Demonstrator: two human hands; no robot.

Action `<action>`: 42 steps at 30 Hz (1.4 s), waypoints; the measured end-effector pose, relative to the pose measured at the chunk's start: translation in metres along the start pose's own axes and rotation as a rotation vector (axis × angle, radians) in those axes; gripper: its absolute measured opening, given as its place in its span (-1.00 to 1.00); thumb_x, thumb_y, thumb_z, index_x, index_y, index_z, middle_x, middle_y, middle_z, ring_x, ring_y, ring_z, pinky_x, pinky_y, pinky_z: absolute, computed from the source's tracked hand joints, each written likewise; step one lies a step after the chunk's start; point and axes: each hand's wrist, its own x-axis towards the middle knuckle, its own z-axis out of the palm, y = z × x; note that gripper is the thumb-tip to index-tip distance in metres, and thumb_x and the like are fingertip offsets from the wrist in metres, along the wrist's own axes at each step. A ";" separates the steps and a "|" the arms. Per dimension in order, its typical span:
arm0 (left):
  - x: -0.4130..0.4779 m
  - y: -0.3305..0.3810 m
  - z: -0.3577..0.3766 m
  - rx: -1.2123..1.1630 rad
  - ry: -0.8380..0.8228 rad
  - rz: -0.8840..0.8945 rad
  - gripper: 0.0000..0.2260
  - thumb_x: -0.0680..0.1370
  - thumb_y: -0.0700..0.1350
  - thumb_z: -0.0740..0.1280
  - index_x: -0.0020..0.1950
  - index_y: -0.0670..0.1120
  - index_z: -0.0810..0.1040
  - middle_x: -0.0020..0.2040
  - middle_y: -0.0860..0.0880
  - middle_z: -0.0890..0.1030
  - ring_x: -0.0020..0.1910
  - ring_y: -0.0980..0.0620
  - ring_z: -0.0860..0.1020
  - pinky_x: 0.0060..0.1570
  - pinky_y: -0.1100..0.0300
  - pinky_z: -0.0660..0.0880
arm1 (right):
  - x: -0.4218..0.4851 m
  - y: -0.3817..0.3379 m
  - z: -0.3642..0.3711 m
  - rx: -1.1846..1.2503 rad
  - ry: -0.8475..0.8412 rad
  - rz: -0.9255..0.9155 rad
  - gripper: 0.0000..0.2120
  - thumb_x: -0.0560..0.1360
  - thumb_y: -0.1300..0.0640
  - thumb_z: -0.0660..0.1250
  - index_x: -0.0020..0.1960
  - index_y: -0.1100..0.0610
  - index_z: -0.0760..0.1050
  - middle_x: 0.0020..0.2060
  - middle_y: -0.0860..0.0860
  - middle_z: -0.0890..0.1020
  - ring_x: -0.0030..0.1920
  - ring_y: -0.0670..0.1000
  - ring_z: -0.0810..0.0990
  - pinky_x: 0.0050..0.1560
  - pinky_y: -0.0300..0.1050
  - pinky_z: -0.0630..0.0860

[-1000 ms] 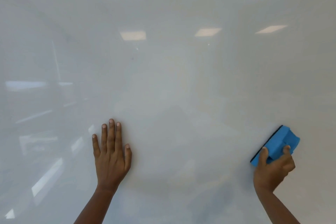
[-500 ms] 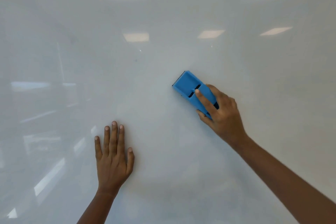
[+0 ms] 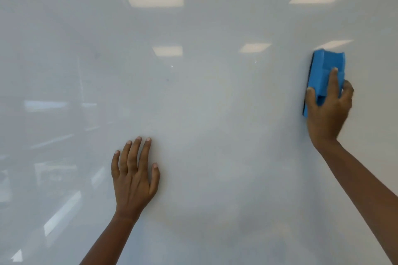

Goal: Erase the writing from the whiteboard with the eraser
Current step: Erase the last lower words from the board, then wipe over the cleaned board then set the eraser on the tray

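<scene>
Where right hand (image 3: 328,112) grips, blue eraser (image 3: 325,66) (dark underside), seemingly upright.

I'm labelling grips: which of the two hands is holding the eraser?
The right hand, wrapped around the blue eraser; the left hand lies flat and empty on the whiteboard.

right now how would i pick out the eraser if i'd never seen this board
Start at the glossy whiteboard filling the view and look to its right side. There the right hand grips the eraser, a bright blue block with a dark strip against the board, the only coloured thing.
</scene>
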 end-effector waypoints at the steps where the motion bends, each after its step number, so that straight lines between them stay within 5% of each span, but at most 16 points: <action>1: 0.010 -0.001 0.000 0.003 0.006 -0.007 -0.57 0.52 -0.06 0.07 0.38 -0.15 0.28 0.35 -0.15 0.28 0.32 -0.17 0.25 0.37 0.00 0.05 | 0.006 -0.016 0.006 0.006 0.000 -0.009 -0.50 0.57 0.10 0.22 0.46 0.16 0.18 0.32 0.31 0.33 0.25 0.28 0.36 0.28 0.13 0.32; 9: 0.045 0.001 0.001 0.006 -0.034 -0.028 -0.53 0.53 -0.06 0.04 0.44 -0.14 0.20 0.44 -0.18 0.20 0.43 -0.14 0.10 0.40 -0.05 -0.04 | -0.009 -0.158 0.050 -0.016 -0.205 -0.358 -0.47 0.56 0.03 0.16 0.48 0.02 0.08 0.43 0.20 0.23 0.21 0.22 0.38 0.14 0.07 0.31; 14: 0.043 -0.001 0.001 0.016 -0.033 -0.014 -0.51 0.53 -0.06 0.03 0.45 -0.17 0.15 0.44 -0.19 0.18 0.44 -0.13 0.08 0.40 -0.07 -0.07 | -0.065 -0.171 0.042 0.057 -0.344 -0.870 -0.51 0.43 0.11 0.38 0.34 0.14 0.40 0.21 0.27 0.52 -0.06 0.24 0.58 -0.14 0.05 0.52; 17: 0.043 -0.001 0.000 0.007 -0.030 -0.018 -0.51 0.53 -0.07 0.03 0.45 -0.19 0.14 0.44 -0.19 0.18 0.44 -0.14 0.08 0.41 -0.07 -0.08 | -0.061 -0.144 0.033 0.049 -0.385 -0.987 -0.57 0.42 0.09 0.36 0.28 0.12 0.47 0.17 0.23 0.57 -0.10 0.19 0.62 -0.18 -0.01 0.55; 20: 0.043 -0.001 0.000 -0.006 -0.037 -0.022 -0.50 0.53 -0.07 0.03 0.44 -0.22 0.13 0.44 -0.20 0.17 0.44 -0.14 0.08 0.40 -0.07 -0.08 | -0.036 -0.113 0.026 0.039 -0.318 -0.872 -0.60 0.46 0.06 0.27 0.27 0.15 0.48 0.20 0.27 0.54 -0.09 0.25 0.61 -0.12 0.06 0.54; 25: 0.044 -0.005 -0.002 -0.057 -0.035 -0.031 -0.50 0.53 -0.08 0.04 0.44 -0.24 0.13 0.44 -0.21 0.18 0.44 -0.11 0.09 0.41 -0.03 -0.06 | 0.017 -0.098 0.030 0.123 -0.186 -0.351 -0.55 0.50 0.11 0.33 0.31 0.26 0.33 0.33 0.19 0.39 0.13 0.25 0.46 0.11 0.14 0.38; 30: 0.043 -0.007 -0.004 -0.102 -0.012 -0.058 -0.50 0.53 -0.09 0.04 0.44 -0.26 0.12 0.44 -0.22 0.17 0.44 -0.12 0.09 0.41 0.00 -0.06 | 0.023 -0.152 0.053 0.093 -0.116 -0.245 -0.55 0.52 0.06 0.25 0.36 0.17 0.30 0.40 0.13 0.31 0.18 0.20 0.42 0.12 0.04 0.32; 35: 0.056 -0.008 -0.013 -0.077 0.088 -0.052 -0.48 0.54 -0.07 0.08 0.45 -0.24 0.07 0.46 -0.22 0.12 0.46 -0.12 0.03 0.42 -0.03 -0.09 | -0.031 -0.193 0.059 0.156 -0.309 -0.639 -0.52 0.47 0.11 0.34 0.34 0.24 0.37 0.36 0.23 0.37 0.11 0.27 0.49 0.06 0.11 0.41; 39: 0.074 -0.010 -0.021 0.032 0.107 0.197 -0.46 0.56 0.01 0.14 0.48 -0.12 0.05 0.44 -0.19 0.12 0.48 -0.03 -0.06 0.41 -0.07 -0.09 | -0.072 -0.184 0.052 0.244 -0.462 -1.012 -0.56 0.38 0.15 0.48 0.20 0.28 0.51 0.22 0.27 0.52 0.02 0.25 0.59 -0.03 0.07 0.52; 42: 0.087 -0.009 -0.023 0.098 0.047 0.341 -0.48 0.57 0.07 0.12 0.45 -0.13 0.13 0.44 -0.25 0.24 0.44 -0.13 0.12 0.39 -0.11 -0.05 | -0.074 -0.166 0.049 0.244 -0.541 -1.219 -0.64 0.46 0.07 0.39 0.19 0.20 0.53 0.23 0.22 0.53 0.08 0.18 0.59 -0.02 0.02 0.53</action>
